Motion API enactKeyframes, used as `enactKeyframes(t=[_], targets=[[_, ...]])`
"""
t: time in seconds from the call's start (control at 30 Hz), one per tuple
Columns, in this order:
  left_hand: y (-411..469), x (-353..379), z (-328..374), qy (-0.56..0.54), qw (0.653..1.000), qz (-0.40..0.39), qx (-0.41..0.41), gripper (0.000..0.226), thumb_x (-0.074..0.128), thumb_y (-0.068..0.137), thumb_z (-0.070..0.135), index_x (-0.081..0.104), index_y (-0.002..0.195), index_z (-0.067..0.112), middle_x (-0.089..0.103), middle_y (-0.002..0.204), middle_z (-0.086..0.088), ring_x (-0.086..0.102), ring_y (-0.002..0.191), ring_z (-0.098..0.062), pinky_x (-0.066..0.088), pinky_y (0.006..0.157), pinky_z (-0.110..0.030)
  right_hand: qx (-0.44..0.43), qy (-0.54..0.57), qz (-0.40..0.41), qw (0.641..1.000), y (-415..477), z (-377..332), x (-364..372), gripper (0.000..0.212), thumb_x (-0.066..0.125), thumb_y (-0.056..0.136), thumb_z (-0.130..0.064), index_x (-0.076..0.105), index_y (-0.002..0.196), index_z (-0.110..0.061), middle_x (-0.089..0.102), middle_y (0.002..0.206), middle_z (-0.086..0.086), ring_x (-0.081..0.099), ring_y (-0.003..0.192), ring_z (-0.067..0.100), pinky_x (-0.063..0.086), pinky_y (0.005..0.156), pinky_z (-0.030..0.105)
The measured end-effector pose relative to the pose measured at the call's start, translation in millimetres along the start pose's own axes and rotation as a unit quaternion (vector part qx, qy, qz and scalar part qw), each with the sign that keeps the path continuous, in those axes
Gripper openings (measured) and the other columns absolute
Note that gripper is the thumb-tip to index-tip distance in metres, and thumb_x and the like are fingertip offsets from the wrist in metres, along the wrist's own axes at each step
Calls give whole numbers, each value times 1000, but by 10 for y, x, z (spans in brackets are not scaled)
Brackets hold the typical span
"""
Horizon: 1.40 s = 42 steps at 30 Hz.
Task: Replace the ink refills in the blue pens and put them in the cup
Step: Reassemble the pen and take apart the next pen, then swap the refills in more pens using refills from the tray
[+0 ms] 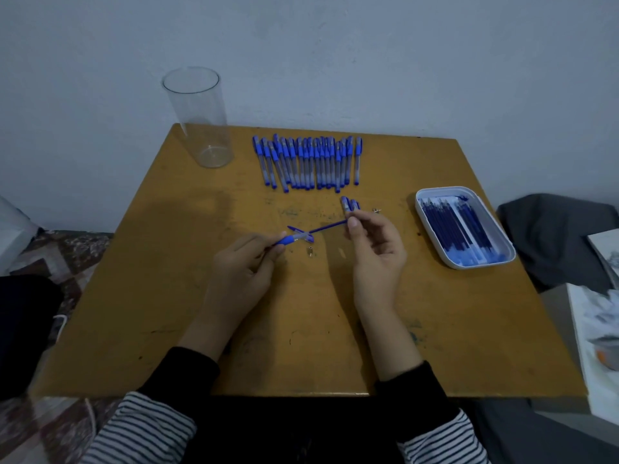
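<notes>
My left hand point(246, 262) grips a blue pen barrel point(289, 238) by its rubber grip, above the middle of the table. My right hand point(371, 246) pinches the far end of a thin blue refill point(326, 227) whose other end sits in the barrel's mouth. A second thin blue piece point(294, 229) crosses under them. Several capped blue pens point(308, 162) lie in a row at the back of the table. A clear plastic cup point(201, 118) stands empty at the back left corner.
A white tray point(502, 252) holding several blue refills sits at the right. Pen caps or parts point(350, 204) lie just beyond my right hand, a small metal tip point(310, 251) lies between my hands, another small metal piece point(376, 211) lies near the tray. The wooden table point(167, 296) stands against a wall.
</notes>
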<state>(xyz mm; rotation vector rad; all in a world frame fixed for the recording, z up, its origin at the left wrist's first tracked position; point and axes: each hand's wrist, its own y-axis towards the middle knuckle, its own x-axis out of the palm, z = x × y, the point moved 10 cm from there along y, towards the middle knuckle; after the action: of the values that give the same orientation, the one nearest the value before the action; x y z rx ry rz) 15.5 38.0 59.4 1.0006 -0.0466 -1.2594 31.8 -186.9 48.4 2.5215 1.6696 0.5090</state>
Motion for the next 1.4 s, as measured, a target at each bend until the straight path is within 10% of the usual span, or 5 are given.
enactKeyframes(t=[0.27,0.67,0.87,1.17,1.4], targets=[[150,152,83,-31,999,8,-3,19,68,95,13,76,111,6,73,100,2,66,89,-4,52,82,-19,70,58,1,996,414,-57,-390,19,59,95,1,69,108,-9,72,101,6,65,90,14,53,80,26],[277,598,120,-66,997,-23,28,21,67,97,13,74,116,6,73,108,-3,70,91,-13,59,78,-39,80,-345,-139,925,752,106,-664,32,61,96,-10,71,120,-29,73,109,-11,61,113,2,49,102,29],[239,601,151,-42,998,-20,47,20,68,95,12,75,114,9,73,106,-1,70,94,-16,59,74,-43,40,-423,-146,893,733,181,-566,26,64,95,-14,72,119,-23,69,111,-9,55,88,-9,38,75,-5],[239,598,236,-29,997,-39,64,20,70,94,10,74,113,9,66,105,11,64,91,-4,59,71,-36,-16,-472,-159,867,744,203,-413,24,67,93,-18,73,117,-18,67,106,0,57,89,8,45,82,17],[240,600,237,-22,997,-48,55,21,68,95,11,74,115,9,71,107,3,66,93,-8,59,75,-36,-28,-478,-155,864,723,198,-419,24,68,93,-21,73,116,-18,66,105,-1,53,84,3,39,73,5]])
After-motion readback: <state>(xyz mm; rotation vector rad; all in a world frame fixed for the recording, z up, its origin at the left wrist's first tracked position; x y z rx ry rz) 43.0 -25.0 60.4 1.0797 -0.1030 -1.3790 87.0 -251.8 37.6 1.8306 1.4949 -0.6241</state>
